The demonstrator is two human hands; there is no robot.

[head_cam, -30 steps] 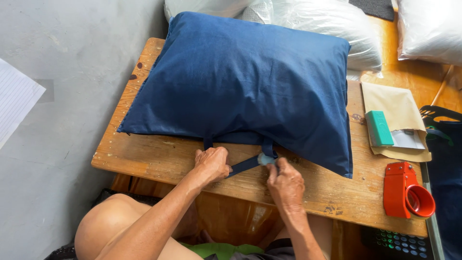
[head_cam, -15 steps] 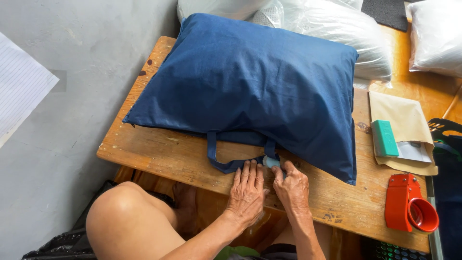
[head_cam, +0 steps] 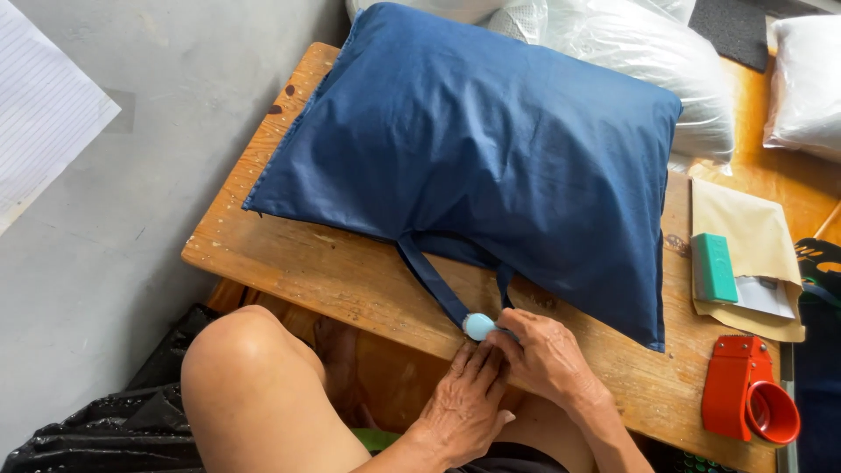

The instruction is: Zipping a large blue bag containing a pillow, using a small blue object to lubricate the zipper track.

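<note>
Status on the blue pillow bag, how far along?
Done: the blue pillow bag looks filled and lies flat on the wooden table. In hand: both hands, left hand and right hand, meet at its strap handle, on a small light-blue piece. Left: the red tape dispenser sits untouched.

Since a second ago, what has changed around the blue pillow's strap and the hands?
The left hand left the strap's left end and joined the right hand at the table's front edge. Both now pinch the strap around a small light-blue object, pulling the loop toward the person. The blue pillow, tape dispenser and green block stayed put.
</note>
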